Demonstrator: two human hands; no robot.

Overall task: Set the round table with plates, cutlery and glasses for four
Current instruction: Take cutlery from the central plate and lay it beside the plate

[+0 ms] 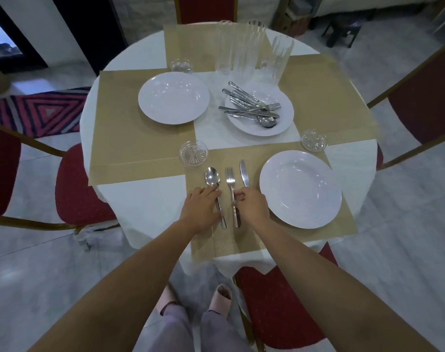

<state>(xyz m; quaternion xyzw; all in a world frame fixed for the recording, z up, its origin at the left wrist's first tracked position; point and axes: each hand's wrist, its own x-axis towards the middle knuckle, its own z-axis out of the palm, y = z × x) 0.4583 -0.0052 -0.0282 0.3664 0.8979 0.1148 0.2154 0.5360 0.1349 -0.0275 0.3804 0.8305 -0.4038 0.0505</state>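
Left hand [203,209] rests relaxed fingers on the steel spoon [212,176]; right hand [251,207] pinches the steel fork [230,179] beside the steel knife [244,175], at six o'clock on the round white-clothed surface [145,199], with the white round plate [300,189] at their three o'clock.

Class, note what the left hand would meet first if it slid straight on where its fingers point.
Probably the bowl of the spoon: the left hand lies on its handle, fingers aimed along it. Angled slightly right, it could meet the fork instead.
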